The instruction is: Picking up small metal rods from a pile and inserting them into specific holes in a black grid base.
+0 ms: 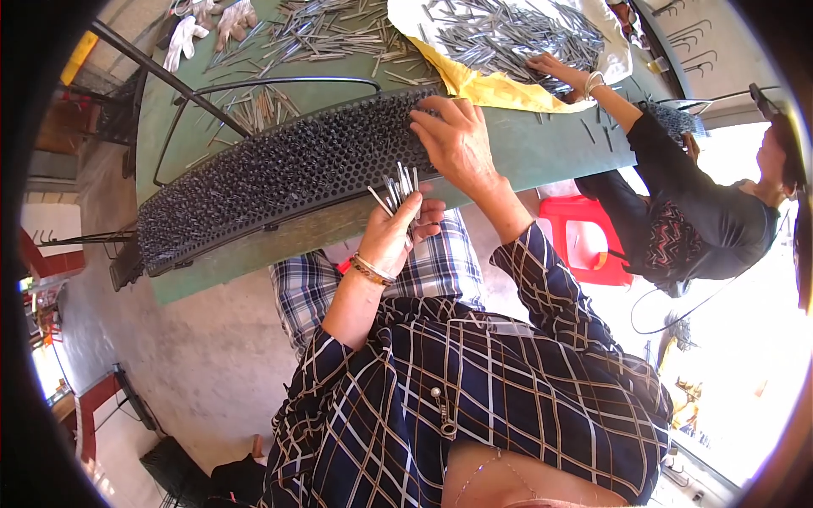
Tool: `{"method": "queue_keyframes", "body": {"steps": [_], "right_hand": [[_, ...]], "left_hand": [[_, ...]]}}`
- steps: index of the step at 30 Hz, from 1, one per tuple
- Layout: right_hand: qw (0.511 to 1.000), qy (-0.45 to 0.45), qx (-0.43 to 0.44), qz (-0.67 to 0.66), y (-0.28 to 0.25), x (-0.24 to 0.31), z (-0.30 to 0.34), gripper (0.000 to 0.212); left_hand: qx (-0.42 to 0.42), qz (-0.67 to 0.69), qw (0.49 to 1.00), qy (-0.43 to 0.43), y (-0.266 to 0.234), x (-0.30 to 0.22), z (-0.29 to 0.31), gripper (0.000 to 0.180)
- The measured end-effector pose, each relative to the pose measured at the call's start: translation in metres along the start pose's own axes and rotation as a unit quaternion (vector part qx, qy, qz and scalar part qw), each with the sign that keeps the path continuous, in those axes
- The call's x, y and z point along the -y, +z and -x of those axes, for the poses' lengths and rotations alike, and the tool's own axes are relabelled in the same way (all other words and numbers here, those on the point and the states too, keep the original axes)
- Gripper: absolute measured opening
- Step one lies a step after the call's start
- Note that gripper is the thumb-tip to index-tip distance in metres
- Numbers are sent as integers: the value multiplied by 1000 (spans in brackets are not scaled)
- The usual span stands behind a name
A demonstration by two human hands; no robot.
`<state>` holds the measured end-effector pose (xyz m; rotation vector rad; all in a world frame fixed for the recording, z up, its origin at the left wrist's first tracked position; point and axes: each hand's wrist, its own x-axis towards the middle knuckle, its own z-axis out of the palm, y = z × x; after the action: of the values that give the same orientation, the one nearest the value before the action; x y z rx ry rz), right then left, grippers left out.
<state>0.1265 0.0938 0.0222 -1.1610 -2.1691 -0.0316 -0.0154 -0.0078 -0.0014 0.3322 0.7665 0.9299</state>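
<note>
My left hand (391,233) is closed round a small bunch of thin metal sticks (400,186), which stand up past the thumb at differing angles. A long, slightly curved black rack (279,169) full of small round holes lies across in front of me. Clear-looking or shiny pieces fill many of its holes, while bare holes show along its near right part. Over the rack's right end is my right hand (457,140), with bent fingers pressed together at the holes. Whatever its fingertips hold is hidden.
The rack lies on a green table (542,144). Loose metal sticks (339,38) are heaped at the back, with more on a white and yellow sack (508,89). A co-worker's hand (563,72) reaches into that heap. White gloves (182,42) lie back left; a red stool (584,237) stands right.
</note>
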Motion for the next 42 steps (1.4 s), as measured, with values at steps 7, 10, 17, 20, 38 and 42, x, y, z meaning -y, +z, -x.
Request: {"method": "queue_keyframes", "body": {"steps": [7,10,17,20,38,42], "right_hand": [[1000,0,3,21,2,5,-3,19],[1000,-12,18,13,1,5,-4,20],[1000,8,13,-13,2,5,6,19],[999,33,-13,-10,5,6,9,19],[810,320,213,-443,-19,10,18,23],[869,299,100,-381,-21,8,6,22]], "left_hand": [[-2,-2,1000,3,-4,0,-1,29],[-5,3,1000,5,-5,-2,-2,30],[-2,10,1000,1,-3,0,-3,29],[2,10,1000,8,-4,1,1,28],[20,-16,999,26,3,-3,-1,32],[5,-15,1000,23,2,-2,-1,33]]}}
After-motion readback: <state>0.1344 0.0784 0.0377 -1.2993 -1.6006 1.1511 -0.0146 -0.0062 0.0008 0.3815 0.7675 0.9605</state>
